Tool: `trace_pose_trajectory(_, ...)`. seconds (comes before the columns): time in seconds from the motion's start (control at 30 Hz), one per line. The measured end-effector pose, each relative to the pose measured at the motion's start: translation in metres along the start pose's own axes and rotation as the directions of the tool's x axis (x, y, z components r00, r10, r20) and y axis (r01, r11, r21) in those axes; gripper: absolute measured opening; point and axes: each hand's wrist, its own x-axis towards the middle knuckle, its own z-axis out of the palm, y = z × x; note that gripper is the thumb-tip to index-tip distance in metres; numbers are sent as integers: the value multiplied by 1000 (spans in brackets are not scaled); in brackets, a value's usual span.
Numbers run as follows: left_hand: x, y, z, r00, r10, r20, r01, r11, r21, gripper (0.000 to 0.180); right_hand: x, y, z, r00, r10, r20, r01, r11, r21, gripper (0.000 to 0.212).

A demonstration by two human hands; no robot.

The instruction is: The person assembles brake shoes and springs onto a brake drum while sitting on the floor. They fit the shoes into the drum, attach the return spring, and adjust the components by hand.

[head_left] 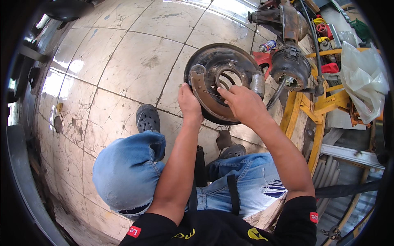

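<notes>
In front of me a round black brake backing plate (223, 51) is tilted up over the tiled floor. A curved, rusty brown brake shoe (200, 88) lies against its left and lower side. My left hand (189, 102) is closed round the plate's left edge, with the thumb by the shoe. Across the lower right of the plate reaches my right hand (244, 100). Its fingers are pinched close to the central hole, beside a thin wire-like piece; what they hold is mostly hidden. A silver cylinder (257, 83) sits at the plate's right side.
At right a dark axle housing (291, 63) with a protruding shaft rests near a yellow metal frame (316, 108). A spray can (268, 45) lies by a red stand (262, 59). Clear plastic sheeting (361, 78) hangs farther right. A small brown piece (223, 139) is between my feet.
</notes>
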Motion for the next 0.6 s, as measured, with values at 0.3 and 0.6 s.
trace_pose_trajectory(0.3, 14, -9, -13, 998, -47, -41, 49, 998, 46, 40, -18, 37, -35, 954, 164, -249, -138, 983, 119, 25)
trace_pose_trajectory(0.6, 12, 2, -16, 994, -100, 36, 95, 987, 126, 43, -43, 72, -16, 871, 407, -274, -338, 902, 268, 38)
